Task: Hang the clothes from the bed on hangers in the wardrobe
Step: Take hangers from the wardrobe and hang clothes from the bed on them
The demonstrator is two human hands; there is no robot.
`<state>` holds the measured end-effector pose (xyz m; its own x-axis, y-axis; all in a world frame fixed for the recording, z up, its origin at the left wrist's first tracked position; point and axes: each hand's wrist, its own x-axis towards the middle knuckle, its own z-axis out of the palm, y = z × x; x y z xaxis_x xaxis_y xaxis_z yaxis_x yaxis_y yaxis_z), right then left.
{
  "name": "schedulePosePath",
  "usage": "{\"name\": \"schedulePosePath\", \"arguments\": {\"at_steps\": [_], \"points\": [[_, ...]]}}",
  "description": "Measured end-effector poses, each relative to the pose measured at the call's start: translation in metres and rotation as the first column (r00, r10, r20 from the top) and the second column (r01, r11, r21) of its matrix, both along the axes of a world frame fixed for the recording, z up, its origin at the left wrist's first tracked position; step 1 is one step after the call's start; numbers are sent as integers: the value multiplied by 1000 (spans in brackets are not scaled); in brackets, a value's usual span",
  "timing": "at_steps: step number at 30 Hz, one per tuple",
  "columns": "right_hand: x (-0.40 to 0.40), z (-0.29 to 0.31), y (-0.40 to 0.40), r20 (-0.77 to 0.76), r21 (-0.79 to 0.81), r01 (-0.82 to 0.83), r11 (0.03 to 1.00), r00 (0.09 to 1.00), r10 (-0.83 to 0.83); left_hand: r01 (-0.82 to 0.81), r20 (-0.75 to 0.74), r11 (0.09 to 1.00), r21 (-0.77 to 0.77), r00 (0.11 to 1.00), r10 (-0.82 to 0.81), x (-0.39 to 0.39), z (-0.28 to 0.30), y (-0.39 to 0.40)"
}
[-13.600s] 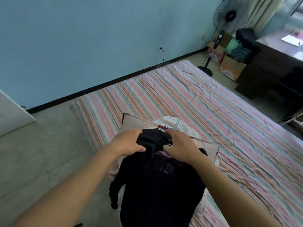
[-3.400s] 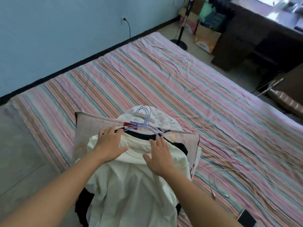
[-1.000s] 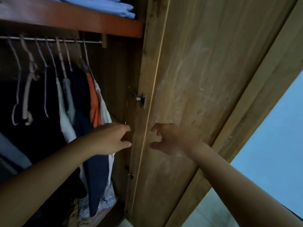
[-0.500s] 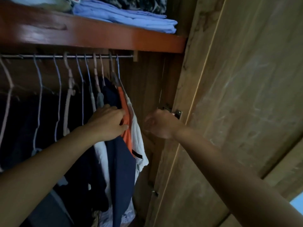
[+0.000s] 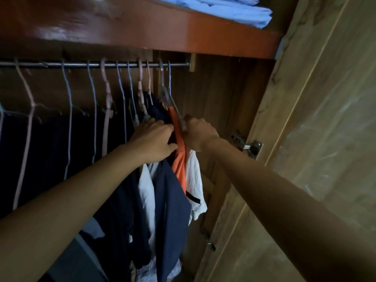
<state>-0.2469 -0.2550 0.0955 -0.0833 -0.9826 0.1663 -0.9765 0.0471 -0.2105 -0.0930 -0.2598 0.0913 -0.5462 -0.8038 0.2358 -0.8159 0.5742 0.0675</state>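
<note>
Head view: both hands have closed in on the rail's last garments — the right hand [image 5: 198,133] now grasps the white shirt's [image 5: 195,180] hanger [image 5: 176,110], and the left hand [image 5: 155,141] presses into the navy garment [image 5: 173,192], fingers curled, parting the clothes to make room in the wardrobe [image 5: 305,139]. Bed clothes out of sight.

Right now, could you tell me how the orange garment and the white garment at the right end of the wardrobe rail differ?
The orange garment shows as a narrow strip squeezed between the left hand and right hand; the white garment hangs outermost, nearest the wardrobe door. The orange one is plain where visible, while the white one has a dark band at its sleeve hem. Both hang from the rail on hangers.
</note>
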Motion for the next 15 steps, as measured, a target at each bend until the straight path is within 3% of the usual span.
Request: {"name": "schedulePosePath", "arguments": {"at_steps": [7,15], "points": [[5,-6,-28,44,-15,68,998,997,-67,24,-27,997,-69,999,-26,7,-4,-6],[-3,-4,-26,268,-159,168,973,956,-122,35,-103,996,-85,994,-44,20,-7,0]]}}
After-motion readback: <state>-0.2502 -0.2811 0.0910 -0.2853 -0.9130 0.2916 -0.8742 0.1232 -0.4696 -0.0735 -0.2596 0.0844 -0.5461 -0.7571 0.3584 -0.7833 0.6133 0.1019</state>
